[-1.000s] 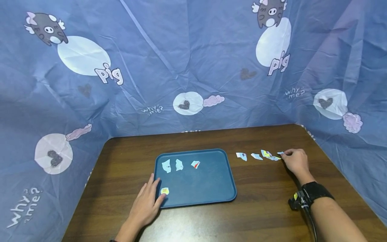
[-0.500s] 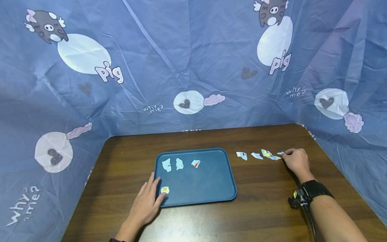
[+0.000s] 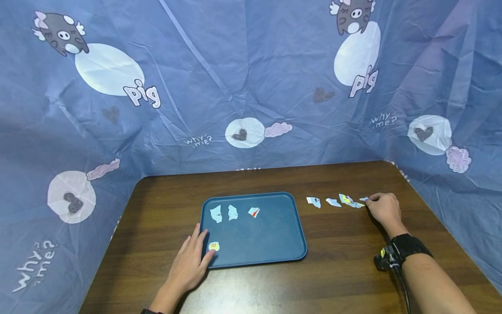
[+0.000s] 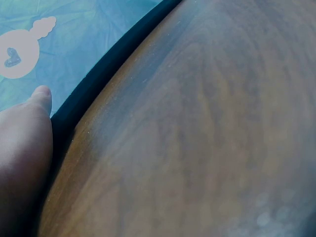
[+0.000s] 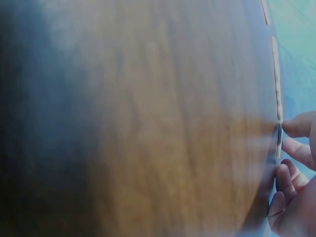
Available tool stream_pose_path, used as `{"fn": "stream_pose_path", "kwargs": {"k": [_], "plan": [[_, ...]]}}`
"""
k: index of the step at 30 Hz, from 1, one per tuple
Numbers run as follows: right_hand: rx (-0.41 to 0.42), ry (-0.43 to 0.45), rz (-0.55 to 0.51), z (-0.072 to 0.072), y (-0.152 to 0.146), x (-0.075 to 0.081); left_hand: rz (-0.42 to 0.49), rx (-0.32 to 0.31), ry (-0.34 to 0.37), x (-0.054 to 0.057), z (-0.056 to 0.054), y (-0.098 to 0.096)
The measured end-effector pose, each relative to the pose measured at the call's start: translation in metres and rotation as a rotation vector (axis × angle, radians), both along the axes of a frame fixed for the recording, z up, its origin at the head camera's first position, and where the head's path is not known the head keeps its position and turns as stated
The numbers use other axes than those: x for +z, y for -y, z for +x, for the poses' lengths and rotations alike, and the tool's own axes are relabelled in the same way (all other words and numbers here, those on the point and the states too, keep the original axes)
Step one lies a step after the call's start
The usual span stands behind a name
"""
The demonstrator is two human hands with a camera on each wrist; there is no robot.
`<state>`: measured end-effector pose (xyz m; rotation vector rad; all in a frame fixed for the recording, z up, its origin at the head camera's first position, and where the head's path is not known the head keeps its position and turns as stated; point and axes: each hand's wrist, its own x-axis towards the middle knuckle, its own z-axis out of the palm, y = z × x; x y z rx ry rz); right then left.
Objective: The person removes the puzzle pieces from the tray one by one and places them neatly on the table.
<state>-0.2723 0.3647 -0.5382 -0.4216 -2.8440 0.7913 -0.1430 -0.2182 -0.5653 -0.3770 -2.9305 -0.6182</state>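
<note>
My right hand point(image 3: 383, 209) is at the far right of the table, thumb and fingertip at the edge of a small light-blue puzzle piece point(image 3: 364, 199), pinching it low at the tabletop; its other fingers curl in. Just left of it lies a jagged blue-and-yellow puzzle piece point(image 3: 349, 200). In the right wrist view the pieces point(image 5: 275, 74) show edge-on as thin tan strips by the fingers. My left hand point(image 3: 189, 261) rests with straight, spread fingers on the left rim of a blue tray point(image 3: 266, 244). Its thumb reaches beside a round-cornered yellow-and-white piece point(image 3: 214, 247).
Inside the tray, along the back, lie two pale pieces point(image 3: 216, 213) and one with a red mark point(image 3: 254, 212). Two more light-blue pieces point(image 3: 313, 202) lie on the brown wooden table point(image 3: 337, 244) right of the tray. A blue patterned cloth point(image 3: 196, 87) hangs behind.
</note>
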Motion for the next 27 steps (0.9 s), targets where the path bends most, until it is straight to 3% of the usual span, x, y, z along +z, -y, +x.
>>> {"fn": "stream_pose_path", "kwargs": {"k": [12, 20, 27], "plan": [[-0.031, 0.053, -0.059, 0.005, 0.009, 0.002, -0.004, 0.003, 0.012, 0.001, 0.0, -0.001], [0.018, -0.06, -0.016, 0.005, 0.031, 0.008, -0.007, 0.003, 0.018, -0.001, 0.0, -0.001], [0.156, -0.174, 0.004, 0.0, 0.08, 0.029, -0.006, 0.004, 0.007, -0.002, -0.001, -0.001]]}}
